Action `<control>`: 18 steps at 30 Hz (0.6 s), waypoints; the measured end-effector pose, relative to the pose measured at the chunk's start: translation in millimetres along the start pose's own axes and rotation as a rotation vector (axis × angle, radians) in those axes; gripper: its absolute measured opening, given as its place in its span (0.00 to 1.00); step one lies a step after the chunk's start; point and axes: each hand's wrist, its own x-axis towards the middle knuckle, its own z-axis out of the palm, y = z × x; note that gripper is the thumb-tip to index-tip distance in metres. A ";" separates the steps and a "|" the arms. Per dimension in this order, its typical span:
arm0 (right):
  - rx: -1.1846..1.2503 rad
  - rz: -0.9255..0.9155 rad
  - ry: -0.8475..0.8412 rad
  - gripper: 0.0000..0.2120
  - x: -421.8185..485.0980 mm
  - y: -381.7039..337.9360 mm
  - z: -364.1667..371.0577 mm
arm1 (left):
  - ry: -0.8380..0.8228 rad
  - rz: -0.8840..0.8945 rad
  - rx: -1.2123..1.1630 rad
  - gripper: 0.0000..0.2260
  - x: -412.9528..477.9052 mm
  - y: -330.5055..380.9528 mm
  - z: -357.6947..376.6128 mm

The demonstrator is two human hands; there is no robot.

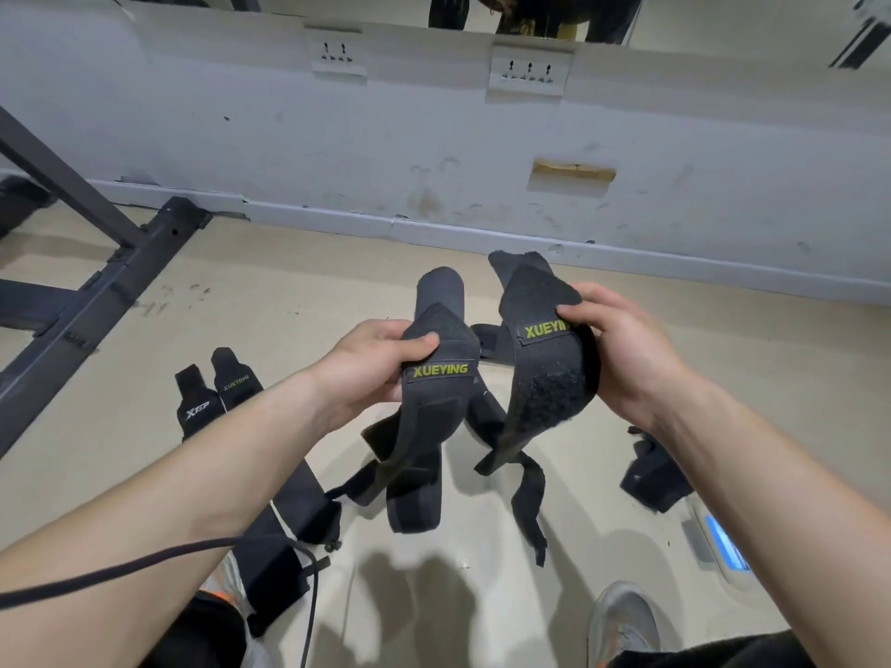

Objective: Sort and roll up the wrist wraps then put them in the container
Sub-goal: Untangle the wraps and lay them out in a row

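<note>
black xueying wrap [436, 392] hangs pinched in the left hand [381, 364] over the beige floor [289, 301]; the right hand [622, 349] clamps a second wrap [545, 378] just beside it; two more wraps [217, 392] lie toward the floor's left edge.

Bright, even light comes from overhead, throwing soft grey shadows onto the pale floor [424, 590] near the bottom edge. The black wrist wraps [436, 402] keep little detail in their folds. The wide lens bows the skirting board [482, 231] and stretches the forearms [168, 474] at the corners; everything looks slightly soft.
</note>
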 end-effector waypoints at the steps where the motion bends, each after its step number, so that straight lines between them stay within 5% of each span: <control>1: 0.004 0.006 -0.016 0.09 -1.9 0.3 1.4 | -0.002 0.018 -0.005 0.08 0.4 1.9 2.8; 10: -0.001 0.036 -0.204 0.08 -11.9 11.9 14.0 | -0.012 0.011 -0.175 0.12 1.5 3.0 20.8; 18: -0.056 -0.018 -0.073 0.09 -14.3 20.2 27.5 | -0.079 -0.019 -0.321 0.15 -5.4 6.4 29.9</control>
